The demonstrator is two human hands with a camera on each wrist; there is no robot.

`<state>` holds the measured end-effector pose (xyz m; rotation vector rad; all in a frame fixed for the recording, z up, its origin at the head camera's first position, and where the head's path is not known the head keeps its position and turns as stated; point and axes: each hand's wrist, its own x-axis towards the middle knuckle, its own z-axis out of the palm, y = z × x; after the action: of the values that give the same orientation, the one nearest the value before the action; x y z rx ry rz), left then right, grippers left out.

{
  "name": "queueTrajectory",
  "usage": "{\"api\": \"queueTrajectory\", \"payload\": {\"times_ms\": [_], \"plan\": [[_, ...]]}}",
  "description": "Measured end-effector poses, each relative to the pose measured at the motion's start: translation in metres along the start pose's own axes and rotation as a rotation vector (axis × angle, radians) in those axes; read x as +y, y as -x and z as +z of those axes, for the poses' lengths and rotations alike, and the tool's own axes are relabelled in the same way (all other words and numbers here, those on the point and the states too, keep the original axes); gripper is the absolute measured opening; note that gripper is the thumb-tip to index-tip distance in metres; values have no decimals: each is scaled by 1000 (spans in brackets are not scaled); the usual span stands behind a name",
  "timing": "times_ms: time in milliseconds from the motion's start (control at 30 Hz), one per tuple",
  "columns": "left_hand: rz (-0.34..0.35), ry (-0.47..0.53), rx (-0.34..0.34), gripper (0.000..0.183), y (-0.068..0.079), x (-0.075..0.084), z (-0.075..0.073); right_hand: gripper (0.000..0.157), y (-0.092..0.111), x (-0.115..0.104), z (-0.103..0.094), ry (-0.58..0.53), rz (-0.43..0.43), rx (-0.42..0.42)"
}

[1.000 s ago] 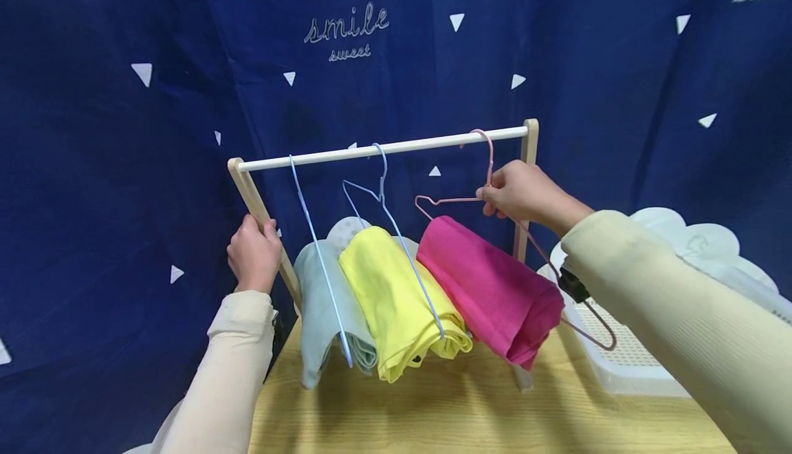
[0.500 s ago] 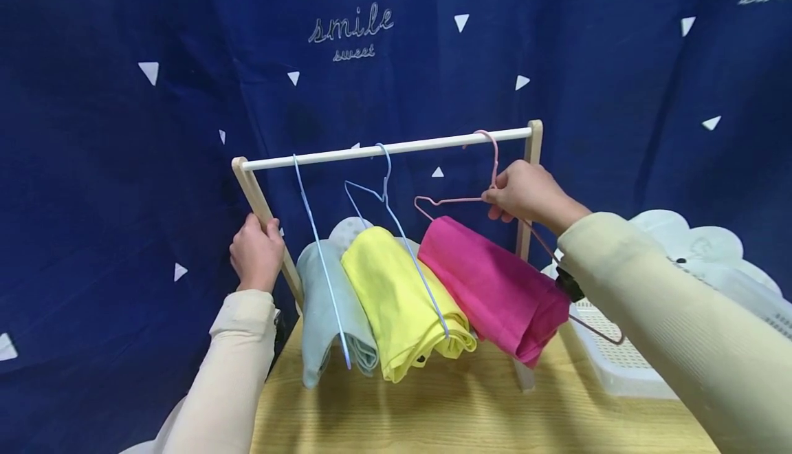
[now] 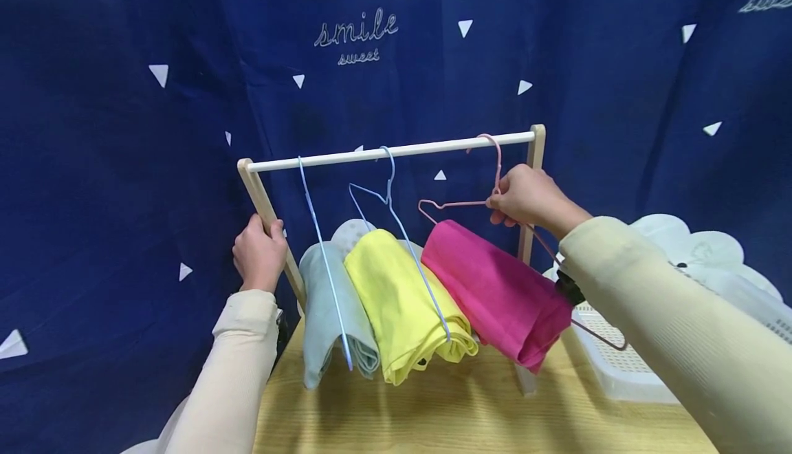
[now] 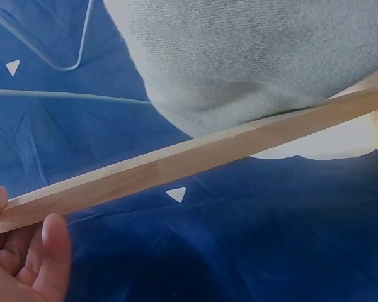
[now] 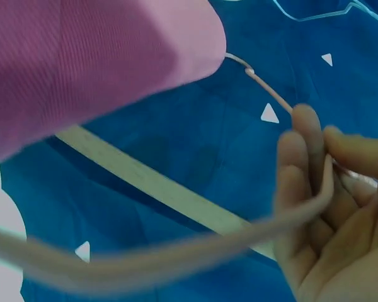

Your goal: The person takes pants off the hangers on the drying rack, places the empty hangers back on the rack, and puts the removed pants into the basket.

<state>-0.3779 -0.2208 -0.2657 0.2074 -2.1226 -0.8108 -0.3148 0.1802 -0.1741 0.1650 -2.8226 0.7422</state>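
My right hand (image 3: 531,196) pinches a pink hanger (image 3: 458,203) near the base of its hook, which loops over the rack's white rail (image 3: 427,148). A magenta folded cloth (image 3: 495,289) hangs over that hanger's lower bar. In the right wrist view, thumb and fingertips meet on the pink wire. My left hand (image 3: 260,253) grips the rack's left wooden post (image 3: 258,189); the left wrist view has fingers wrapped on the post (image 4: 157,167). Between my hands, a yellow cloth (image 3: 405,303) and a grey-green cloth (image 3: 334,309) hang on two blue hangers (image 3: 396,199).
A white plastic basket (image 3: 637,386) stands on the wooden table (image 3: 445,419) at the right, partly behind my right sleeve. Behind the rack hangs a navy curtain (image 3: 185,131) with white triangles and clouds. The rack's right post (image 3: 537,151) rises just beyond my right hand.
The whole scene shifts slightly right and down in the head view. My right hand and the pink hanger stay at the rail's right end; my left hand keeps its place on the post.
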Motion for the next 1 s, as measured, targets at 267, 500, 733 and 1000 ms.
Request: {"api": "queueTrajectory", "payload": {"times_ms": [267,500,733,1000], "plan": [[-12,-7,-11,29,-1,-1,0,24,1,1,2,23,-39,62],[-10,-9,-17,29,-1,0,0,24,1,3,2,17,-47,67],[-14,-9,-21,29,0,2,0,24,0,5,-1,-1,-50,61],[-6,-9,-17,28,0,1,0,23,1,7,-12,-67,-38,43]]}}
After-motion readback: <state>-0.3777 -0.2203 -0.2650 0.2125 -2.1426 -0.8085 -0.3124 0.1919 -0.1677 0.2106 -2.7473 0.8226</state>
